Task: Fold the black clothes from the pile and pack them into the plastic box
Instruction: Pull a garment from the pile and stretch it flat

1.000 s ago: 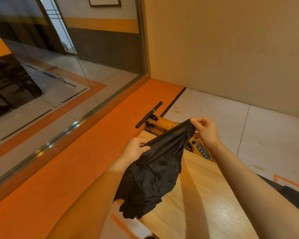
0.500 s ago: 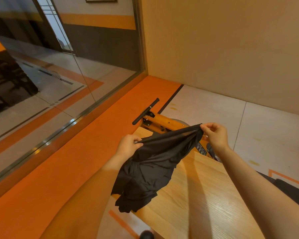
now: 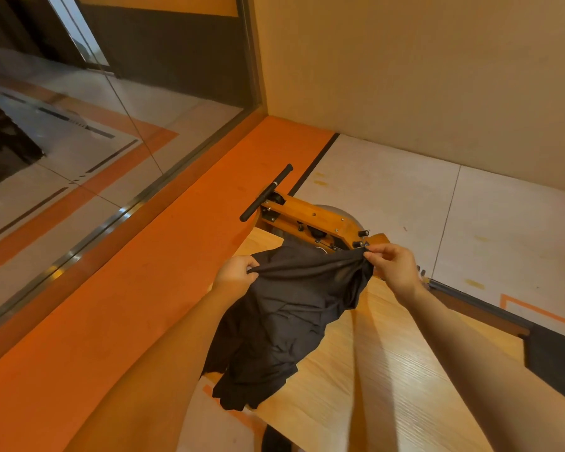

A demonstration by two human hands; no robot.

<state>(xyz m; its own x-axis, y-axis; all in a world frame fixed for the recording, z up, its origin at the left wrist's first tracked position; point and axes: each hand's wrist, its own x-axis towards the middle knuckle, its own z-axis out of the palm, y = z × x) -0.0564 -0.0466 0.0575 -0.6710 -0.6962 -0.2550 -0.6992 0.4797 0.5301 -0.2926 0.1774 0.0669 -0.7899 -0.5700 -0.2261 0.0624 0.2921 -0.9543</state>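
Both hands hold one black garment (image 3: 294, 318) up above the near corner of a light wooden counter (image 3: 372, 380). At the garment's upper left corner the left hand (image 3: 237, 272) has its fingers curled around a bunch of the cloth. At the upper right corner the right hand (image 3: 393, 267) pinches the edge between thumb and fingertips. The two hands are well apart, and the top edge of the cloth runs nearly taut between them.

Below that edge the garment hangs in loose, crumpled folds (what kind of garment it is cannot be told from this view). Its lower part droops past the counter's left edge, over the floor, and its right side hangs in front of the counter top. Whether any of the cloth touches the wood cannot be told.

Beyond the counter's far end stands a wooden frame (image 3: 310, 220) with black knobs and bolts, and a black bar handle (image 3: 266, 197) sticks out from its left end. Under all this, a broad orange strip (image 3: 118, 298) of floor runs along a glass wall (image 3: 88, 125) on the left, and pale floor tiles (image 3: 437, 203) lie to the right, up to a tan wall (image 3: 421, 70). A dark piece (image 3: 555, 360) sits at the right edge of the view, beside the right forearm.
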